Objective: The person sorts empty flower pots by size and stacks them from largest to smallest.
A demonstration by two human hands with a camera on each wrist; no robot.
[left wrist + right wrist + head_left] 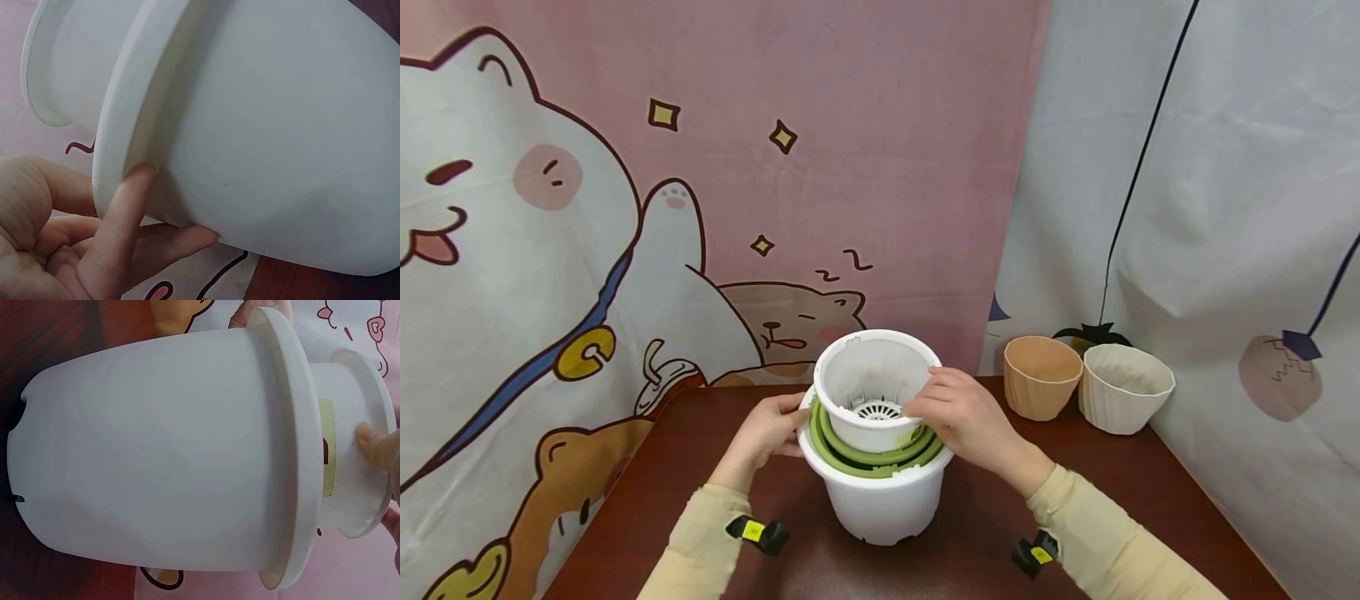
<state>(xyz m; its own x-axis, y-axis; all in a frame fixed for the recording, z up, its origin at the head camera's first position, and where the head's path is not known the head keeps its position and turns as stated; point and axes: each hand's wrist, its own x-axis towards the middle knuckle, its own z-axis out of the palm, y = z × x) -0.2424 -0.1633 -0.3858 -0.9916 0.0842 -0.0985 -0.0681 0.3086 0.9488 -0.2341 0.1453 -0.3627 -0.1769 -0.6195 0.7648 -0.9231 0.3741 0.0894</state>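
Note:
A large white plastic flowerpot [883,507] stands upright on the table in the head view. Green rims [829,457] of nested pots show inside its mouth. A smaller white pot [838,421] with a slotted bottom sits within these, its upper part well above the big rim. My left hand [767,429] holds the large pot's rim at its left side; in the left wrist view a fingertip [145,172] lies under that rim. My right hand [966,417] pinches the small pot's wall at its right rim, with fingers inside and the thumb [372,440] outside.
A peach fluted pot [1042,387] and a cream fluted pot [1120,408] stand side by side at the table's back right. A pink cartoon curtain [880,167] hangs behind the dark red-brown table [1075,517], and a pale curtain [1225,208] runs along the right.

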